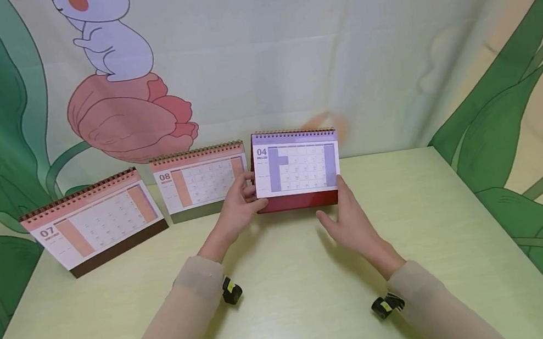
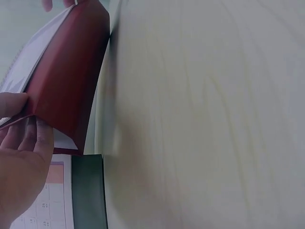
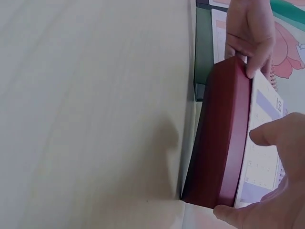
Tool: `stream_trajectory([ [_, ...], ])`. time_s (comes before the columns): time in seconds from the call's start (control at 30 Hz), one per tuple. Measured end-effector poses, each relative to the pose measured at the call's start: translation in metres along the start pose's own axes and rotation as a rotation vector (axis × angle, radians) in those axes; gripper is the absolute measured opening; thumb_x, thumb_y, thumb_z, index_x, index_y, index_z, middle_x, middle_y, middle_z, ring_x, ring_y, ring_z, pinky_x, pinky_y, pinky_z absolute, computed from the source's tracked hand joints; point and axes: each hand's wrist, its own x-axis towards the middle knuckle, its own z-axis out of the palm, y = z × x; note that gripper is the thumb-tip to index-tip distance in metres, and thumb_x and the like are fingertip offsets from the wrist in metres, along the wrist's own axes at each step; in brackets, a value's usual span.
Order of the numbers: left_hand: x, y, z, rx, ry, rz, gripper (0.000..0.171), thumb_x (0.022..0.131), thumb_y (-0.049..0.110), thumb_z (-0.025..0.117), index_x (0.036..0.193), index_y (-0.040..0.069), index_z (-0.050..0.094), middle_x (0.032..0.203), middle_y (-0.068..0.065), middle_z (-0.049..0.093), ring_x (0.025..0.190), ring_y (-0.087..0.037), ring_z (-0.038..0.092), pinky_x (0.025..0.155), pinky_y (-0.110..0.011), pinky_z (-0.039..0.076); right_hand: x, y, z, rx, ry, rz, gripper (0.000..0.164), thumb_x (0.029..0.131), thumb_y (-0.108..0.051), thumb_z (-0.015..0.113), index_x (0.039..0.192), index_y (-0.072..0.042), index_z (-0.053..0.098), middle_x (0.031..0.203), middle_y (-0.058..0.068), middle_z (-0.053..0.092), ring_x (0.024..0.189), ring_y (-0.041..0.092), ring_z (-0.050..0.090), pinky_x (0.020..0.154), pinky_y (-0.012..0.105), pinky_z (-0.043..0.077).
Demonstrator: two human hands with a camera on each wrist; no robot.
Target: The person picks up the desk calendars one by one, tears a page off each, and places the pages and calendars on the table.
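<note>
A desk calendar (image 1: 301, 166) with a purple page marked 04 and a dark red stand (image 3: 221, 138) stands on the table, tilted in the left wrist view. My left hand (image 1: 236, 212) grips its left edge, thumb on the front and fingers behind, as the left wrist view shows. At the right edge, my right hand (image 1: 357, 227) touches the calendar with its fingers, while its thumb stands apart in front of the page. Just left is a pink calendar (image 1: 206, 184) marked 08 on a green stand, partly hidden by the left hand.
Another pink calendar (image 1: 103, 223), marked 07 on a dark brown stand, stands angled at the far left. All rest on a pale wooden table (image 1: 296, 310). Behind hangs a printed curtain (image 1: 259, 54) with a white animal, a flower and green leaves.
</note>
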Motion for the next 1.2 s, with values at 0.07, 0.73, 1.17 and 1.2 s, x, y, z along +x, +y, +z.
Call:
stream_trajectory([
  [0.07,-0.001,0.0,-0.001,0.012,0.006,-0.004,0.06,0.091,-0.013,0.066,0.145,-0.001,0.041,0.13,-0.025,0.064,0.114,-0.036,0.064,0.092,-0.037,0.055,0.0,-0.001,-0.001,0.019,0.005,0.006,0.093,0.098,-0.021,0.067,0.161,0.005,0.004,0.168,0.022,0.013,0.153,0.034,0.018,0.122,0.049,0.02],
  [0.73,-0.019,0.014,-0.01,-0.102,-0.021,-0.043,0.064,0.091,-0.013,0.069,0.146,0.005,0.043,0.127,-0.02,0.066,0.1,-0.029,0.069,0.083,-0.032,0.058,-0.007,-0.007,-0.013,0.051,0.056,-0.007,0.08,0.096,-0.023,0.07,0.158,0.003,0.026,0.159,0.022,0.033,0.14,0.039,0.039,0.112,0.054,0.037],
  [1.17,-0.03,0.031,0.001,-0.151,-0.059,-0.022,0.063,0.089,-0.015,0.069,0.144,0.005,0.046,0.127,-0.02,0.067,0.1,-0.029,0.07,0.083,-0.035,0.059,0.004,-0.035,-0.013,-0.325,0.211,-0.329,0.079,0.091,-0.026,0.079,0.155,-0.003,0.038,0.169,0.019,0.013,0.155,0.035,0.007,0.119,0.065,0.008],
  [1.2,-0.032,0.032,0.002,-0.152,-0.061,-0.019,0.063,0.089,-0.015,0.069,0.144,0.006,0.046,0.127,-0.02,0.067,0.1,-0.029,0.07,0.082,-0.035,0.06,0.005,-0.037,-0.013,-0.337,0.194,-0.342,0.078,0.092,-0.027,0.078,0.155,-0.005,0.039,0.169,0.018,0.013,0.156,0.034,0.006,0.119,0.065,0.007],
])
